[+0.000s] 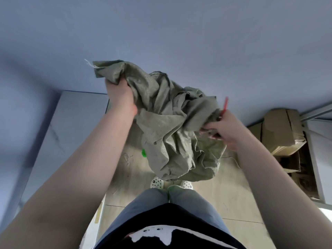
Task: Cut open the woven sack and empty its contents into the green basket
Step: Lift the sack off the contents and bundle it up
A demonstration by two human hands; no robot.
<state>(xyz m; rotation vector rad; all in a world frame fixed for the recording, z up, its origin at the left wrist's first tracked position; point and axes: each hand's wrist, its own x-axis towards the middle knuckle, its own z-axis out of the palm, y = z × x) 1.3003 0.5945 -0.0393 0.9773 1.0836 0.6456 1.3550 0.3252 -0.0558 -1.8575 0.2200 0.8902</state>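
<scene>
While the woven sack (172, 126) hung limp and crumpled in front of the body, both hands held it raised above the floor. Left hand (119, 97) was clenched round a bunched upper corner of the fabric, a loose thread trailing from that corner. Right hand (225, 129) gripped the opposite edge together with a red-handled tool (225, 106), probably the cutter; its blade was hidden by fabric and fingers. Judgement: the two high grips spread the sack with its mouth downward, so anything left inside would drop out; its slack folds suggest little or nothing remained. Keeping the tool in the same hand spared setting it down, but put a blade close to the fingers.

Green basket: only a small bright green piece (144, 153) showed past the sack's left side, low near the floor. Whether it belonged to the basket could not be told; the rest was covered.

Surface: pale tiled floor (233, 194), with a few stray threads. Pale blue wall (179, 33) ahead. Cardboard boxes (283, 132) stacked at right, a light panel (71, 123) at left. Perforated white shoes (157, 182) below the sack.
</scene>
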